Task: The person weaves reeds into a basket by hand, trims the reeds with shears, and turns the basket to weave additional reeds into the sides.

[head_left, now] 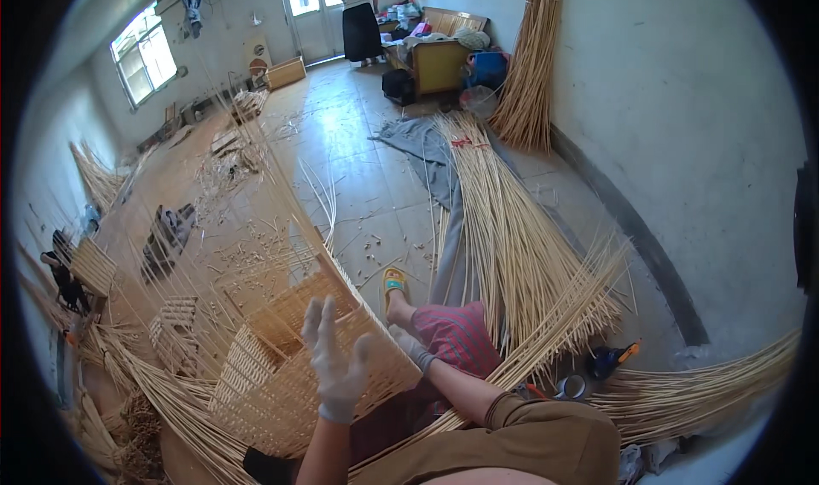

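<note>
Obliquely, the woven basket (pixel 277 391) points its long stakes (pixel 287 186) away leftward.

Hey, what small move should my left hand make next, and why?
Probably rest your left hand against the woven basket to steady it: that hand is raised, fingers spread, seemingly empty, while your right hand is at the basket's edge.
</note>
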`<state>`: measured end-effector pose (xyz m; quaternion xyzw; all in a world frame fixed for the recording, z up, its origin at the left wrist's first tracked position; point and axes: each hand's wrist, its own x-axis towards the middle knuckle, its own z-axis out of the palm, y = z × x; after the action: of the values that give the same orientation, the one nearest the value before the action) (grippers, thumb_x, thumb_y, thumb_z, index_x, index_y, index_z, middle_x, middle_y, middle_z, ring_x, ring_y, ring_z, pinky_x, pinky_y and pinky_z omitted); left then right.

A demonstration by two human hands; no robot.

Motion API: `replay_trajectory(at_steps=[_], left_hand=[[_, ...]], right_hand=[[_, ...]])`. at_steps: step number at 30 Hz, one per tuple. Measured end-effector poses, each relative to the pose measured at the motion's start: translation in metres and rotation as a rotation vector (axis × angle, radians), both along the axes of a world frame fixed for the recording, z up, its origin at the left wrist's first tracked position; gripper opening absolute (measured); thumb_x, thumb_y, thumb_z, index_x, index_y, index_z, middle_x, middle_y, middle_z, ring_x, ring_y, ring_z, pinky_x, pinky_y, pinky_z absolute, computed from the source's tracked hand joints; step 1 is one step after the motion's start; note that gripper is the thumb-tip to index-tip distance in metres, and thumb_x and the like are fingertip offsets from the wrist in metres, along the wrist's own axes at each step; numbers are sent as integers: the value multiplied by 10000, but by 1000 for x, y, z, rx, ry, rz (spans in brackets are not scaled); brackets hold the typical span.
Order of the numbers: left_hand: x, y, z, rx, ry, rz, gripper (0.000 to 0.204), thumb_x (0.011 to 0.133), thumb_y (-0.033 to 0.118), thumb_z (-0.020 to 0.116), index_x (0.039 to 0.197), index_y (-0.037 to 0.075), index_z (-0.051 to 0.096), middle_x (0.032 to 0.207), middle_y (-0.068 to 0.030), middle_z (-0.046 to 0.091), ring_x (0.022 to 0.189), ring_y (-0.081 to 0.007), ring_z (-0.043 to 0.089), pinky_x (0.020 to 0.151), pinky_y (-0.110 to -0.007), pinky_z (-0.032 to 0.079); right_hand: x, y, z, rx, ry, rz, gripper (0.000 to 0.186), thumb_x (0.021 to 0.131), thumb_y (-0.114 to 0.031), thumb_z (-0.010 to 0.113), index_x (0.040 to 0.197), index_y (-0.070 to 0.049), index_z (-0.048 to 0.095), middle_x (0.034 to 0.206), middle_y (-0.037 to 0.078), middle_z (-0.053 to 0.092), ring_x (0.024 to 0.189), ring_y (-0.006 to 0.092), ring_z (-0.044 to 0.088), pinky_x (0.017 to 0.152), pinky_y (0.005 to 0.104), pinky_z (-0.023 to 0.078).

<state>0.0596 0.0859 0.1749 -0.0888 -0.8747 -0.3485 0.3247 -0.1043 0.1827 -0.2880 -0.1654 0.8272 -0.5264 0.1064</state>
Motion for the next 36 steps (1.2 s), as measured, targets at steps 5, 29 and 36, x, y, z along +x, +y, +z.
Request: replay_trajectory(at_steps=[5, 29, 36], left_hand=[[120, -121, -53, 609, 508, 125, 542, 990, 281, 618, 1455, 50, 461, 1462, -135, 461, 1357, -291, 421, 1064, -420, 435], [55, -490, -125, 804, -100, 448, 404, 1058, 334, 502, 1345, 54, 557, 1129, -20, 635, 1000, -119, 578, 870, -277, 481], [59, -468, -116, 907, -158, 441, 470, 942, 393, 705, 1275, 76, 606, 980, 9, 604, 872, -91, 522, 762, -249, 465]], right_hand=[[54, -34, 231, -568, 61, -175, 400, 1009, -294, 577, 1290, -10, 570, 1187, 126, 652, 1027, 218, 622, 911, 329, 481], [-150, -182, 431, 41, 95, -79, 403, 880, -461, 679, 967, -71, 729, 798, 97, 743, 772, 224, 713, 748, 370, 536], [-149, -172, 426, 96, -21, 67, 409, 913, -370, 708, 1088, -1, 672, 890, 111, 746, 813, 164, 684, 764, 296, 530]])
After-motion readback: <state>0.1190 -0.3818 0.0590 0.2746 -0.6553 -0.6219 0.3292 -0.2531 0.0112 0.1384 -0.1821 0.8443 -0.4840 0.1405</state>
